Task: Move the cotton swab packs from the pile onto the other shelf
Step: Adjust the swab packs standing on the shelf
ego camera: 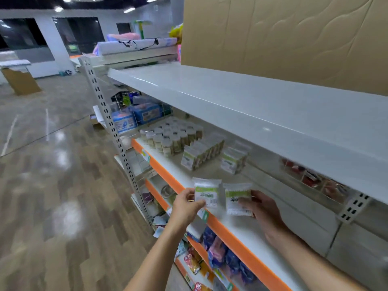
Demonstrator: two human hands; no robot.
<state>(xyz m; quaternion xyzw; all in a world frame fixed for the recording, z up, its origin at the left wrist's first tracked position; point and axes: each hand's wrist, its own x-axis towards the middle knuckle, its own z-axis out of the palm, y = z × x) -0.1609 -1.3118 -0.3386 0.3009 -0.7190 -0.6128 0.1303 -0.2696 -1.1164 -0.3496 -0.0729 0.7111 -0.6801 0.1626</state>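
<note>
Each hand pinches one upright swab pack, left hand point(186, 204) on left pack point(206, 193), right hand point(262, 208) on right pack point(238, 199), both over the orange-edged shelf point(226, 227), standing packs point(201, 153) further back-left, nearer the left hand.

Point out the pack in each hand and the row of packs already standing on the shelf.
Left-hand pack point(206, 193), head view: on its green label.
Right-hand pack point(237, 198), head view: centre of its front face.
Standing row of packs point(200, 153), head view: top of the row's middle.
</note>
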